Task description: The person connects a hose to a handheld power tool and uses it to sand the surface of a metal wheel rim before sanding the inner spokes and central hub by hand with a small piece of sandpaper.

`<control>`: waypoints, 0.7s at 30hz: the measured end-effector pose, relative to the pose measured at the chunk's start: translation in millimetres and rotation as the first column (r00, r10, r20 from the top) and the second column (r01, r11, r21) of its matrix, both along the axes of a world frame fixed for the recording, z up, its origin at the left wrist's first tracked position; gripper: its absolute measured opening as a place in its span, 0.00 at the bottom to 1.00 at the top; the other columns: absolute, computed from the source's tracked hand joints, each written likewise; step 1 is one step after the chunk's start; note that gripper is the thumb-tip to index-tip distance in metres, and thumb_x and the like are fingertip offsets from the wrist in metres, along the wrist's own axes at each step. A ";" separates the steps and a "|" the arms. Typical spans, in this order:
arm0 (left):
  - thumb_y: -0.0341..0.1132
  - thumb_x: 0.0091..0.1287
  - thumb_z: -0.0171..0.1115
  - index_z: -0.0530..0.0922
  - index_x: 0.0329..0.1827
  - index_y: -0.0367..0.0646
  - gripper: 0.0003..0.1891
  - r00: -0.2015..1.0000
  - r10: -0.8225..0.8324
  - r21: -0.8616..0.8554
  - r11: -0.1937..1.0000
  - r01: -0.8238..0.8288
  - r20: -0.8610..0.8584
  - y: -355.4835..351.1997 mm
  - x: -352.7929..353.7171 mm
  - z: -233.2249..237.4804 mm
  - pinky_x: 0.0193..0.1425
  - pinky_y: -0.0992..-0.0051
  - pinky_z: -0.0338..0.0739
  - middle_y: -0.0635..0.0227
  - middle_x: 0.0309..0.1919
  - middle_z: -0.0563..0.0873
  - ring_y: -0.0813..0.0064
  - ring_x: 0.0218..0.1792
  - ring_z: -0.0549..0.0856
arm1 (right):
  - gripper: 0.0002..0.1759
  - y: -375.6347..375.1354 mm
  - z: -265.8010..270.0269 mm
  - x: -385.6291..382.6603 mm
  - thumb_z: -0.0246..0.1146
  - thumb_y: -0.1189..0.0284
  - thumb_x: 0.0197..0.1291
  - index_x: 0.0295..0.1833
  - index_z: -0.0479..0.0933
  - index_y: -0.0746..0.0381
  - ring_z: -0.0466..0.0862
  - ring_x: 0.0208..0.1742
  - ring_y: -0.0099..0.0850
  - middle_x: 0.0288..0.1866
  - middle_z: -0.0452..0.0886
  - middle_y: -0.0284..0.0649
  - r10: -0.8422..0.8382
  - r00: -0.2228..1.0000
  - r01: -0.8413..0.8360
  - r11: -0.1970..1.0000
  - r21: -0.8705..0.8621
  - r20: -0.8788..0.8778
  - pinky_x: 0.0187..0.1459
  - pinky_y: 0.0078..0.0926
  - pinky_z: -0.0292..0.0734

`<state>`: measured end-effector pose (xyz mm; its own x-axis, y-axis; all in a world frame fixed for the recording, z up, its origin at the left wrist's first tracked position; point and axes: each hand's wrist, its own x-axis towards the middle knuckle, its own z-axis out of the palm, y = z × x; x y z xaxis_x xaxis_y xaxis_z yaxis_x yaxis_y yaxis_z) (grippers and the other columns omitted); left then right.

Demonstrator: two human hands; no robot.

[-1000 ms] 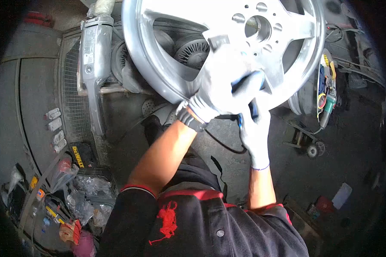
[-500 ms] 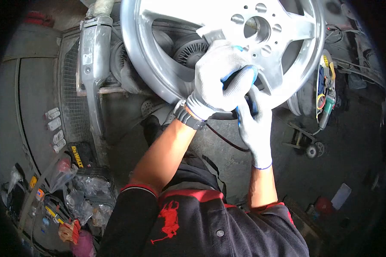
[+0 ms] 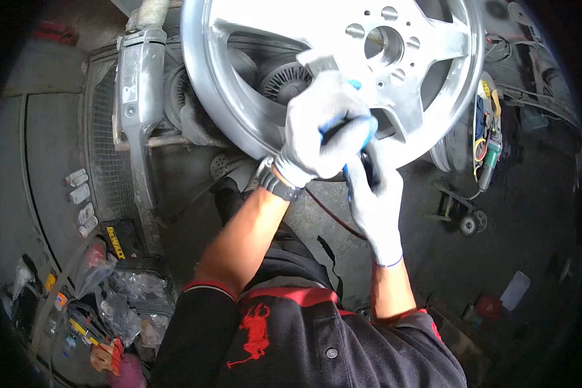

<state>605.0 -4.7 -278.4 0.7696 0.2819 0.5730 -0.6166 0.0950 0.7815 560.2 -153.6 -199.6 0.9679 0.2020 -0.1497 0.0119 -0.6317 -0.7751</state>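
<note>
A silvery multi-spoke alloy wheel [image 3: 204,71] fills the top of the view, its hub hole facing up. My left hand [image 3: 323,126], in a white knit glove with blue fingertips, is curled over the near spoke. A grey, flat, folded piece [image 3: 318,62], possibly sandpaper, juts out beyond its knuckles. My right hand [image 3: 378,200], gloved alike, is closed just below and to the right, by the wheel's near rim. Its fingertips meet the left hand, and whatever they hold is hidden. A dark hose [image 3: 333,208] runs between the wrists.
A dusty grey machine arm [image 3: 142,84] stands at the left. A green-bodied grinder [image 3: 490,161] hangs at the right, above a small wheeled metal piece [image 3: 469,224]. Plastic bags [image 3: 119,307] and a DEWALT case [image 3: 119,242] lie lower left. More wheels [image 3: 284,81] sit beneath.
My left hand and the grey flat piece have slid a little toward me and left along the spoke. My right hand has shifted slightly the same way. The wheel looks almost unmoved.
</note>
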 end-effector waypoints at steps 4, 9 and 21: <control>0.29 0.56 0.68 0.85 0.30 0.38 0.04 0.998 -0.063 -0.097 0.993 0.064 0.016 -12.6 -14.5 0.8 0.52 0.62 0.80 0.62 0.30 0.88 0.61 0.37 0.85 | 0.26 -6.4 6.9 -28.6 0.68 0.71 0.72 0.71 0.76 0.70 0.88 0.57 0.33 0.60 0.87 0.54 -0.104 0.987 0.096 0.993 -0.074 -0.124 0.62 0.31 0.80; 0.29 0.59 0.65 0.85 0.31 0.37 0.05 0.990 -0.140 -0.200 0.970 0.135 -0.008 5.5 -7.7 -0.7 0.56 0.63 0.81 0.63 0.29 0.88 0.64 0.39 0.87 | 0.25 19.7 7.7 -26.4 0.70 0.71 0.70 0.69 0.77 0.69 0.89 0.51 0.32 0.54 0.88 0.52 -0.136 0.985 0.133 0.991 -0.028 -0.103 0.55 0.30 0.82; 0.25 0.65 0.63 0.86 0.37 0.34 0.05 0.975 0.125 0.015 0.992 -0.124 -0.183 -5.9 -26.0 14.7 0.68 0.54 0.79 0.60 0.34 0.89 0.58 0.39 0.89 | 0.27 11.4 -2.5 -36.7 0.71 0.73 0.68 0.70 0.76 0.70 0.88 0.61 0.40 0.61 0.86 0.55 -0.147 0.989 0.146 0.989 -0.034 -0.022 0.64 0.36 0.80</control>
